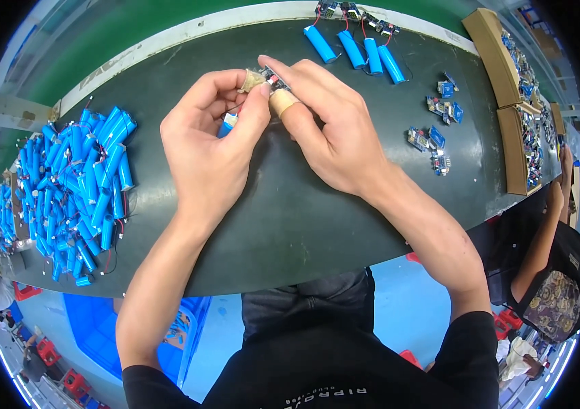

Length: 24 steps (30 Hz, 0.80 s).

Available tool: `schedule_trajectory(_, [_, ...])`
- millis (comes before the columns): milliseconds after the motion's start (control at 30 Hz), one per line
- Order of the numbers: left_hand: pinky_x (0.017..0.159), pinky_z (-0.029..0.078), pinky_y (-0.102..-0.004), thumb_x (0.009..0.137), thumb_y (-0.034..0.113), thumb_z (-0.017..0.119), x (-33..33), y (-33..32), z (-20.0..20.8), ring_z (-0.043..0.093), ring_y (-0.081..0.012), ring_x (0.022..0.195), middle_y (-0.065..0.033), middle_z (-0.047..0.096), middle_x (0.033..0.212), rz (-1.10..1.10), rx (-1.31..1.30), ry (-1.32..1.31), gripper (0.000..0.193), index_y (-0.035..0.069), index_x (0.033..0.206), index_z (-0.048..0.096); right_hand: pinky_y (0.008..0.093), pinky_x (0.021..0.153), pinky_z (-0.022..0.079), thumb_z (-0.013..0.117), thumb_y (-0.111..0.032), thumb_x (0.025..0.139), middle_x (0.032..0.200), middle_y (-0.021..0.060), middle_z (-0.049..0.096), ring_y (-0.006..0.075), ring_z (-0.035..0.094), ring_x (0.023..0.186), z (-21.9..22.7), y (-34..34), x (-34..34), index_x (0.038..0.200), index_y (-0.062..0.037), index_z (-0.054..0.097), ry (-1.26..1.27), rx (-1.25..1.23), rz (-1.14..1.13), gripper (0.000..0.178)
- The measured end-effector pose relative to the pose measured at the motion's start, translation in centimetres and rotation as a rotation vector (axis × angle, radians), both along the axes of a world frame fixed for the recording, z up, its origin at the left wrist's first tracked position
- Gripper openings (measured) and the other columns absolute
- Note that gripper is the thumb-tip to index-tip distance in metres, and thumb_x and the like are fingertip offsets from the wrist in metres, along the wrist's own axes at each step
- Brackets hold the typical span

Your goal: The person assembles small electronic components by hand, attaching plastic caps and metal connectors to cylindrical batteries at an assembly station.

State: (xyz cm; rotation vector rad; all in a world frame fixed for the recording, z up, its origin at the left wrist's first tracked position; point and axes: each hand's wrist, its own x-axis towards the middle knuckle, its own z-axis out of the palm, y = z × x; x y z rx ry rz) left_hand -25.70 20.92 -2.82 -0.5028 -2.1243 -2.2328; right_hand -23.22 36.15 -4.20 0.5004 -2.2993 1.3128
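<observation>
Over the dark green table (296, 225), my two hands meet at a small circuit board (274, 79). My right hand (341, 133) grips the board between thumb and fingers, with tan tape around the thumb. My left hand (208, 150) has thumb and taped index finger pinched at the board's left edge. A blue cylindrical battery (228, 125) sits in the curled fingers of that same hand, mostly hidden, only one end showing. Whether its lead is plugged into the board cannot be made out.
A large heap of wired blue batteries (89, 177) lies at left. Batteries joined to boards (351, 49) lie at the far edge. Loose boards (441, 109) sit at right, beside cardboard boxes (511, 146) of boards. Another person (542, 266) works at far right. A blue bin (92, 320) stands below.
</observation>
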Motion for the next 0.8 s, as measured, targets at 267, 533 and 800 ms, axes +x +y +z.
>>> schedule_trajectory(267, [0.067, 0.048, -0.0188, 0.089, 0.001, 0.066, 0.49, 0.35, -0.24, 0.06, -0.0068, 0.075, -0.005, 0.066, 0.087, 0.048, 0.046, -0.053, 0.015, -0.007, 0.1, 0.062, 0.0306, 0.062, 0.047, 0.056, -0.005, 0.089, 0.09, 0.0122, 0.06, 0.0227, 0.058, 0.068, 0.02, -0.63, -0.04, 0.122, 0.0009, 0.06, 0.062, 0.092, -0.112, 0.034])
schedule_trajectory(533, [0.065, 0.047, -0.0177, 0.09, 0.002, 0.065, 0.6, 0.49, -0.25, 0.06, -0.0059, 0.075, -0.0043, 0.066, 0.087, 0.044, 0.066, -0.078, 0.012, -0.005, 0.099, 0.06, 0.0308, 0.061, 0.047, 0.056, -0.004, 0.087, 0.089, 0.0122, 0.06, 0.0228, 0.057, 0.067, 0.0, -0.73, -0.07, 0.121, 0.0011, 0.061, 0.078, 0.096, -0.131, 0.035])
schedule_trajectory(800, [0.068, 0.048, -0.0191, 0.089, -0.001, 0.065, 0.93, 0.58, -0.15, 0.06, -0.0067, 0.076, -0.0053, 0.066, 0.088, 0.085, 0.04, 0.011, 0.014, -0.008, 0.101, 0.062, 0.0317, 0.06, 0.048, 0.059, -0.006, 0.086, 0.089, 0.012, 0.06, 0.0233, 0.058, 0.068, 0.01, -0.79, -0.13, 0.12, 0.0004, 0.062, 0.106, 0.098, -0.115, 0.035])
